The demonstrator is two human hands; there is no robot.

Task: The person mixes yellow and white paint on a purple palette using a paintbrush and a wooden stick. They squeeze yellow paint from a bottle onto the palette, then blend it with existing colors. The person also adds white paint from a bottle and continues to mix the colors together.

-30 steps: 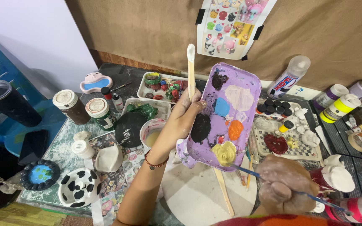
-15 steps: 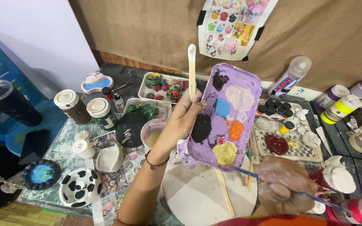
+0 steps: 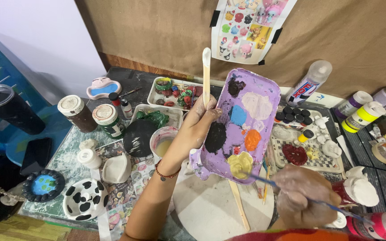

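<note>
- Two hands busy: left hand (image 3: 198, 129) clamps purple palette (image 3: 240, 129) and wooden stick (image 3: 206, 76), raised at centre.
- Right hand (image 3: 307, 196), closed on thin brush (image 3: 264, 182), loads yellow paint (image 3: 240, 164) at palette's 6 o'clock.
- Next likely calls for carrying the loaded tip steadily.

a black tumbler (image 3: 10, 108) stands far left on the desk (image 3: 63, 165), near two lidded jars (image 3: 92, 117) — a cow-spotted dish (image 3: 86, 199) lies in front. squeeze bottles (image 3: 358, 111) line the right side, and a colourful sticker sheet (image 3: 246, 29) is taped to the brown backdrop (image 3: 157, 35).
</note>
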